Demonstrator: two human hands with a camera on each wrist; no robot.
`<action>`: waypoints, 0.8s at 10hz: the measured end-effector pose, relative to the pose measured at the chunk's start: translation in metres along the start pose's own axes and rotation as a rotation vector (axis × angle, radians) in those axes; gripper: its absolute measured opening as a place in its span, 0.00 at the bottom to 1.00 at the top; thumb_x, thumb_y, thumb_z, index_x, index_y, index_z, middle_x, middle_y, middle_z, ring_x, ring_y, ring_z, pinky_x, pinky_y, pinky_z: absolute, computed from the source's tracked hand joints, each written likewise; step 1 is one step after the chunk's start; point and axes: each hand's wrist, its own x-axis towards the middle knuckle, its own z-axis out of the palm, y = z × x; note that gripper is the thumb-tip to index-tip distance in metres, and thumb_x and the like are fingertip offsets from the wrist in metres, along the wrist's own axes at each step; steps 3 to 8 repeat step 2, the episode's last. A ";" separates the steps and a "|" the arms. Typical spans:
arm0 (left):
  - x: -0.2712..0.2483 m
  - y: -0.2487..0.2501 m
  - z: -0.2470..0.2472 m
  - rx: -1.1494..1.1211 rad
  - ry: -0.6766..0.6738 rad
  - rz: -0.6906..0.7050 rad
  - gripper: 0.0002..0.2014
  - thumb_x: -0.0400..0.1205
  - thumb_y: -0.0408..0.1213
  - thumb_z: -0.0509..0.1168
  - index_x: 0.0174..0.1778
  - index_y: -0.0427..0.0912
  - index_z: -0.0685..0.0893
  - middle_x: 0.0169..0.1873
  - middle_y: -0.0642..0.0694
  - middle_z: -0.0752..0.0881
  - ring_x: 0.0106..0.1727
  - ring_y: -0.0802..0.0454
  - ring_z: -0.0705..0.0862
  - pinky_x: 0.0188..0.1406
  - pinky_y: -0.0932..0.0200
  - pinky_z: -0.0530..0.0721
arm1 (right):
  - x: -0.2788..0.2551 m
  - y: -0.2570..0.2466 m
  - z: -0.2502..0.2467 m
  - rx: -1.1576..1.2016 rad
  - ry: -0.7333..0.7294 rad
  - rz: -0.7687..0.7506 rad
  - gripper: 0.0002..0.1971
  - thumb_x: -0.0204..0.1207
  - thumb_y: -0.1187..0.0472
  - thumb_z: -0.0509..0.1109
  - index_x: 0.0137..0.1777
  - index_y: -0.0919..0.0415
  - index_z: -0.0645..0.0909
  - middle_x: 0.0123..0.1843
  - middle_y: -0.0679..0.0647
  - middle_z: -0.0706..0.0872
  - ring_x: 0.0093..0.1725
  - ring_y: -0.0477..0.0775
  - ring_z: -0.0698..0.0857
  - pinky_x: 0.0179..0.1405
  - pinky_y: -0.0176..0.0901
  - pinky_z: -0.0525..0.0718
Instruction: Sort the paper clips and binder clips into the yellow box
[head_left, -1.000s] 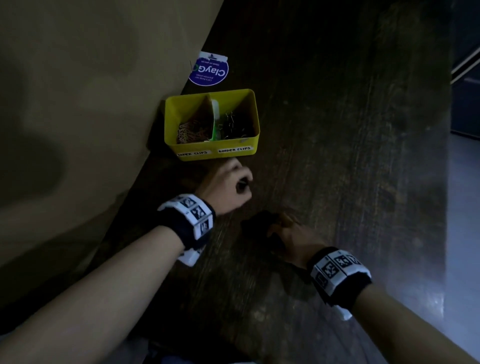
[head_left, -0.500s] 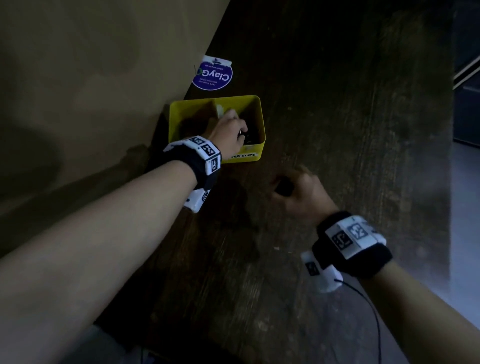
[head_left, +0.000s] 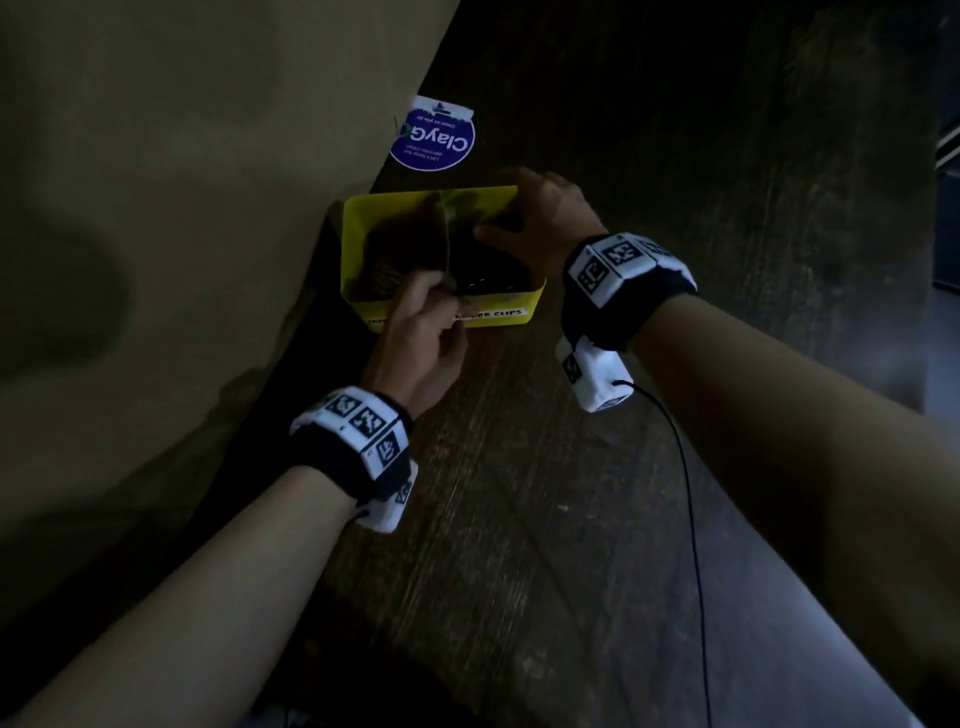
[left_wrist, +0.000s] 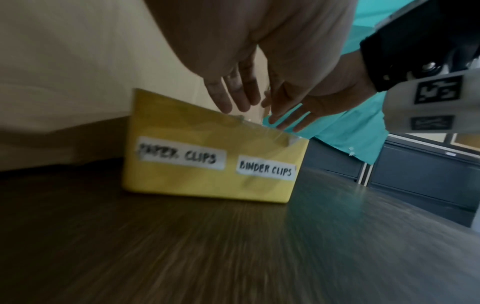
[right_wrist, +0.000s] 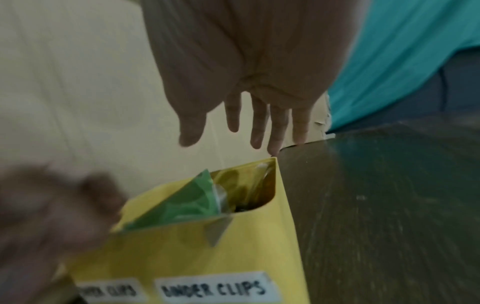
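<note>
Here, line by line.
Yellow box (head_left: 511, 306): upper middle of the head view, standing on the dark wood table (head_left: 571, 519) against a beige wall (head_left: 156, 260).
Divider (right_wrist: 182, 201): a green sheet splits the box into a left and a right compartment.
Left label (left_wrist: 179, 157): white strip, handwritten "PAPER CLIPS", on the front wall at centre of the left wrist view.
Right label (left_wrist: 266, 170): white strip, handwritten "BINDER CLIPS", just beside the first.
Contents: a brownish heap in the left compartment and dark pieces in the right one; too dim to tell single clips.
Left hand (head_left: 423, 338): at the box's front rim, in front of the paper clips label; fingers look relaxed in the left wrist view, and I cannot tell whether anything is held.
Right hand (head_left: 540, 221): over the right compartment, fingers (right_wrist: 278, 127) straight and spread, holding nothing.
Sticker (head_left: 434, 137): round, purple, upper middle of the head view beyond the box; reads "ClayG", upside down; small print unreadable.
Wristbands (head_left: 621, 265): black with white square-coded markers.
</note>
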 end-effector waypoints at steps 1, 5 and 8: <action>-0.021 -0.005 -0.005 -0.056 0.028 -0.032 0.07 0.75 0.27 0.67 0.47 0.37 0.87 0.57 0.40 0.79 0.59 0.53 0.79 0.58 0.64 0.78 | -0.014 0.000 0.000 0.125 0.036 0.033 0.28 0.78 0.45 0.63 0.77 0.50 0.64 0.71 0.56 0.74 0.66 0.54 0.78 0.55 0.41 0.79; -0.047 -0.016 0.000 -0.071 -0.038 -0.111 0.09 0.75 0.25 0.67 0.47 0.39 0.87 0.50 0.41 0.81 0.52 0.48 0.82 0.52 0.58 0.79 | -0.044 0.008 -0.010 0.411 0.197 0.022 0.21 0.80 0.48 0.61 0.71 0.52 0.72 0.63 0.50 0.81 0.61 0.47 0.81 0.57 0.42 0.82; -0.047 -0.016 0.000 -0.071 -0.038 -0.111 0.09 0.75 0.25 0.67 0.47 0.39 0.87 0.50 0.41 0.81 0.52 0.48 0.82 0.52 0.58 0.79 | -0.044 0.008 -0.010 0.411 0.197 0.022 0.21 0.80 0.48 0.61 0.71 0.52 0.72 0.63 0.50 0.81 0.61 0.47 0.81 0.57 0.42 0.82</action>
